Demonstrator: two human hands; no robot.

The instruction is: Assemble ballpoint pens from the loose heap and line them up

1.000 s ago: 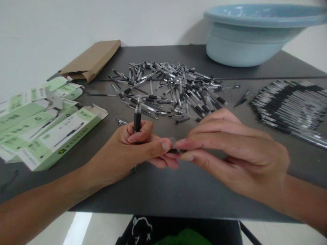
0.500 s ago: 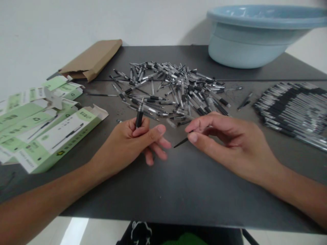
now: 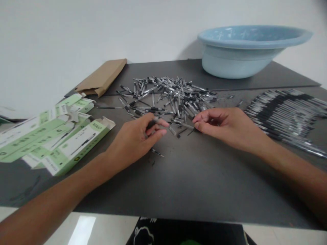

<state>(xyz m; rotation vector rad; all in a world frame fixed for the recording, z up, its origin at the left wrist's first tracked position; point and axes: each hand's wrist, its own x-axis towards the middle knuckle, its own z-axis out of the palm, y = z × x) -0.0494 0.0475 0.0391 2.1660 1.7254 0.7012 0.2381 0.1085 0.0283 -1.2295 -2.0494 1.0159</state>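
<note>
A loose heap of pen parts (image 3: 176, 93), clear barrels and black grips, lies mid-table. At its front left edge my left hand (image 3: 143, 132) is curled round a dark pen piece, blurred by motion. My right hand (image 3: 217, 124) pinches a clear tube-like part at the heap's front right edge, thumb against fingers. A short black piece (image 3: 190, 132) lies or hangs just below those fingertips. Under my left hand a thin pen part (image 3: 157, 152) rests on the table.
Green and white boxes (image 3: 74, 146) overlap at the left, with a brown paper package (image 3: 102, 76) behind them. A blue basin (image 3: 240, 61) stands at the back right. Rows of pens (image 3: 288, 112) lie at the right on the dark table (image 3: 178, 190).
The view has tilted up. My right hand no longer holds the black pointed piece out towards my left hand; it now pinches a clear part by the heap. A pen part shows below my left hand.
</note>
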